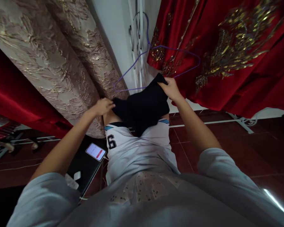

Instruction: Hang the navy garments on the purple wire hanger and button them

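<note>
A black garment is stretched between my two hands above my lap; its folds hide what kind it is. At its left end my left hand is closed on the edge, with the fingertips bent over the cloth. My right hand pinches the upper right corner, thumb on top, and sits higher than the left. Just beyond the garment, a bare purple wire hanger hangs from a white metal rack. Part of the hanger's lower bar is hidden behind the cloth.
Red gowns with gold sequins hang at right, and a pinkish embossed gown hangs at left. A lit phone with a cable and a small white case lie on a black surface beside my left leg.
</note>
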Motion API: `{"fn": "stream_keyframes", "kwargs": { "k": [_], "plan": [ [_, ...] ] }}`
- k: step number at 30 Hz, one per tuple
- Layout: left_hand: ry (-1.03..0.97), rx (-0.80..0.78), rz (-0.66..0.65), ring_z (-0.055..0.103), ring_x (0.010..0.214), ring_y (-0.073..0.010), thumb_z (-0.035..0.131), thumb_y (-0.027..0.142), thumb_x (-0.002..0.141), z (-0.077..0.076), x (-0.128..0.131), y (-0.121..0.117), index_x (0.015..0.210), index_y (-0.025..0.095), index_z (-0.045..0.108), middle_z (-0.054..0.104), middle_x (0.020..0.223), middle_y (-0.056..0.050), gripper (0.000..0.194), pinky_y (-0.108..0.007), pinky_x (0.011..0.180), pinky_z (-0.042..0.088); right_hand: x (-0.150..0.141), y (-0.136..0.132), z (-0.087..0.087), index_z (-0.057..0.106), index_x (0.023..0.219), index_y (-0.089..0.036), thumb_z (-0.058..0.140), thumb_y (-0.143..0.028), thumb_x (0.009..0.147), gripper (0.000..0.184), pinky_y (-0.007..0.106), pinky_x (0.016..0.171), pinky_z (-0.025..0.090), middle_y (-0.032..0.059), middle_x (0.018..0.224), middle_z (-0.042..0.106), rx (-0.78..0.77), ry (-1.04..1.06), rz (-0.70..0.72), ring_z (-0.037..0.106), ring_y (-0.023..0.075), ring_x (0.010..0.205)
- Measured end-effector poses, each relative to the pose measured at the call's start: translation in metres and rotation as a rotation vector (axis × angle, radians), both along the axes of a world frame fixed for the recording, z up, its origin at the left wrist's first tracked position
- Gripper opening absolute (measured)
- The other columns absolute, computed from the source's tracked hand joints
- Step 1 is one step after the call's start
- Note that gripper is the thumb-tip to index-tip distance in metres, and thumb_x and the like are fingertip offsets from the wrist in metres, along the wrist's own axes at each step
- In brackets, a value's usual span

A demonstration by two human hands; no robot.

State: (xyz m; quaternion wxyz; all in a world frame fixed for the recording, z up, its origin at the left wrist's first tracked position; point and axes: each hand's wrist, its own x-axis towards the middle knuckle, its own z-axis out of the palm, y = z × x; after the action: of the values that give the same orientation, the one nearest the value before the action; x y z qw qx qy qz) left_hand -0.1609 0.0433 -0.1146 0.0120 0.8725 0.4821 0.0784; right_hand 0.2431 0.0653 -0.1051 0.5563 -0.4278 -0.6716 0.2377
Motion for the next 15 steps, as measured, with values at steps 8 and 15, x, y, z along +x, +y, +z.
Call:
{"fn": "stream_keyframes", "kwargs": {
  "k": [8, 15],
  "plan": [
    [-0.683, 0.311, -0.221, 0.061, 0.123, -0.0235, 0.04, 0.048, 0.106, 0.091, 0.059, 0.014, 0.118, 0.022, 0.062, 0.068, 0.128, -0.008, 0.036, -0.046, 0.109, 0.045, -0.027, -0.017, 0.001, 0.054, 0.07, -0.022, 0.065, -0.045, 0.088, 0.032, 0.045, 0.079, 0.06, 0.0054, 0.075, 0.06, -0.067, -0.076, 0.013, 0.065, 0.027, 0.086],
    [-0.491, 0.369, -0.239, 0.058, 0.11, -0.0269, 0.05, 0.049, 0.102, 0.106, 0.066, 0.026, 0.109, 0.023, 0.064, 0.065, 0.112, -0.009, 0.031, -0.051, 0.109, 0.044, 0.016, -0.053, 0.022, 0.063, 0.131, -0.025, 0.057, -0.039, 0.094, 0.04, 0.052, 0.114, 0.047, 0.0106, 0.138, 0.061, 0.229, -0.085, -0.297, 0.053, 0.0314, 0.137]
  ]
}}
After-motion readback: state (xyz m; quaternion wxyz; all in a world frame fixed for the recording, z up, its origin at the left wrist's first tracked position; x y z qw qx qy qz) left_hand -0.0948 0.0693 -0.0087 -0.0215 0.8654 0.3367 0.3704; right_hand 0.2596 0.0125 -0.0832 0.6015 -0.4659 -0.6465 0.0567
